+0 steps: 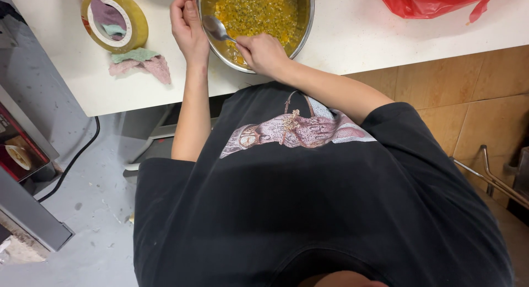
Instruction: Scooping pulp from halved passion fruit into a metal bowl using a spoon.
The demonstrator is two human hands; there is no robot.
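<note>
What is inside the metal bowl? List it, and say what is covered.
The metal bowl holds yellow-orange pulp speckled with dark seeds. The spoon in the right hand reaches in. The left hand rests at the rim. The bowl's bottom is covered by pulp.

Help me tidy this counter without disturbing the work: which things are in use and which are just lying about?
In use:
- metal bowl of yellow seedy pulp
- spoon, held by the right hand
- left hand, against the bowl's rim

Lying about:
- roll of yellow tape
- crumpled cloths
- red plastic bag
</note>
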